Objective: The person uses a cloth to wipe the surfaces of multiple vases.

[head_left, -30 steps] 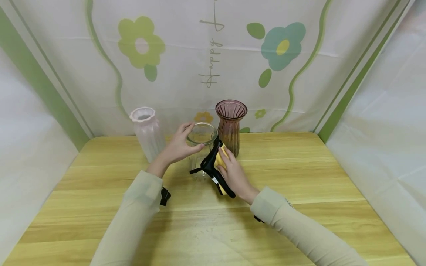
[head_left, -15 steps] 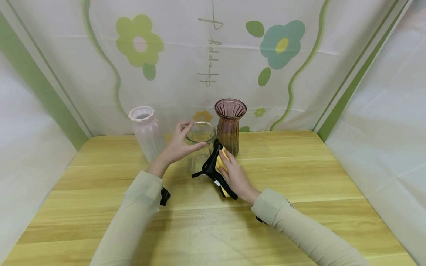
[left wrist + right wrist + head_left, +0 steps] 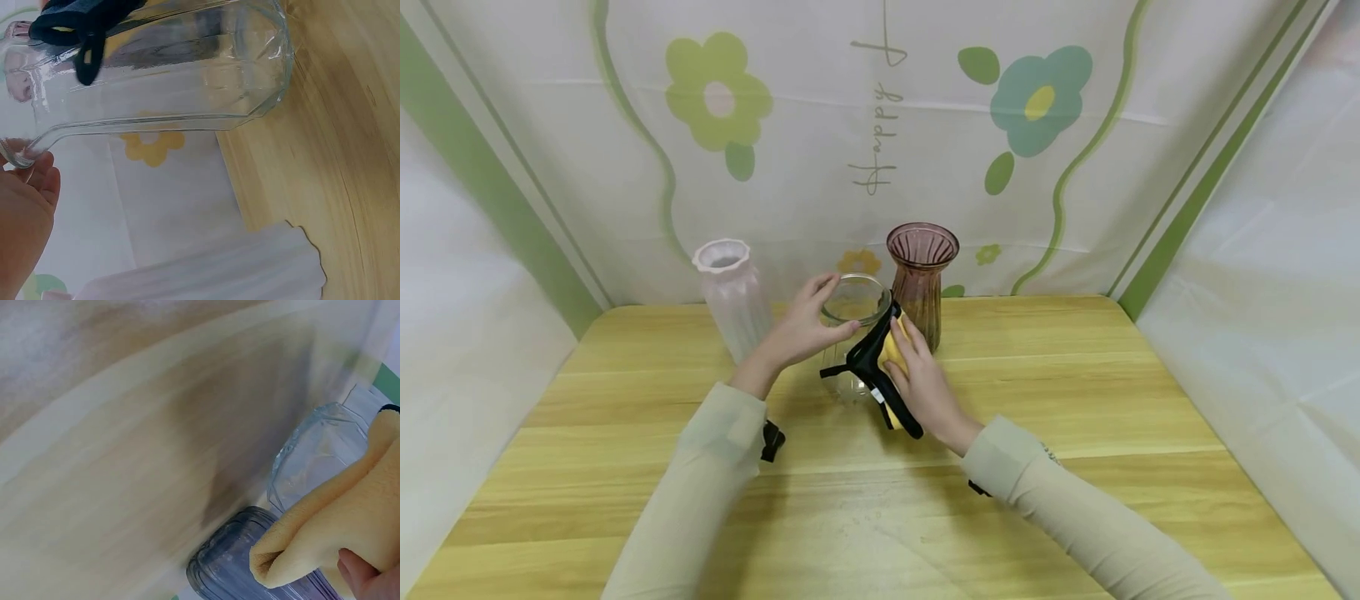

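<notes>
Clear glass vase (image 3: 181, 94) stands toward the back edge of the table (image 3: 865, 533); left hand (image 3: 805, 329) grips its rim, right hand (image 3: 925, 387) clutches a yellow cloth (image 3: 331, 512) beside it.

– What material is the jar (image 3: 181, 87)?
– It looks like clear glass, smooth and glossy. The cloth (image 3: 337, 512) beside the jar looks matt and fuzzy.
– And the purple vase (image 3: 917, 296) to the right of the jar?
– Also glossy glass, but ribbed. The table (image 3: 1075, 492) below the jar looks like smooth wood.
</notes>
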Motion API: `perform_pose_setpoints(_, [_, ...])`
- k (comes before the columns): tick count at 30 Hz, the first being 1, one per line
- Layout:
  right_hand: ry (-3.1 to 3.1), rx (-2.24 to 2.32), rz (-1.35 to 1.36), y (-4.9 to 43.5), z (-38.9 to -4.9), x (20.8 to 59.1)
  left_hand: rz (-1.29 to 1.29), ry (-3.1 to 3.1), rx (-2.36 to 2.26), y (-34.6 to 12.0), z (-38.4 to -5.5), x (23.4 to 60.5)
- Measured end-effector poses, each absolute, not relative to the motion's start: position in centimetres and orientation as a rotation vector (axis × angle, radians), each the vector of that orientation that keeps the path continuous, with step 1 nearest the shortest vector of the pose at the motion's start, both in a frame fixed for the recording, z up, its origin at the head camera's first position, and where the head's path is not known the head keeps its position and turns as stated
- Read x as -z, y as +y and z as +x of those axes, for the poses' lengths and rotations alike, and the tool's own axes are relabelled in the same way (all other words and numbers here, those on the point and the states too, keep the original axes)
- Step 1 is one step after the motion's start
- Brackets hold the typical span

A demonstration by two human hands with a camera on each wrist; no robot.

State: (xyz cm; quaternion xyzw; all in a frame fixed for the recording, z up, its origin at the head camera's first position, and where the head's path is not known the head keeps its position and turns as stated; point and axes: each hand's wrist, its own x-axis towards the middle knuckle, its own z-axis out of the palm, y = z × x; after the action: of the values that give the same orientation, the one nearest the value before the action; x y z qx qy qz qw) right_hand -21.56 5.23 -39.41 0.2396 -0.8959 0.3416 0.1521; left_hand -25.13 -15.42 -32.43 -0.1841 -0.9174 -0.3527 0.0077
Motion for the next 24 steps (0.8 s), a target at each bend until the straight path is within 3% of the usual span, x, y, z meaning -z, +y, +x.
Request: perform_pose_setpoints(24, [-2.665, -0.894, 0.678, 6.0, -21.2, 41.6, -0.513, -2.867, 1.166, -15.0, -25.1, 32.7])
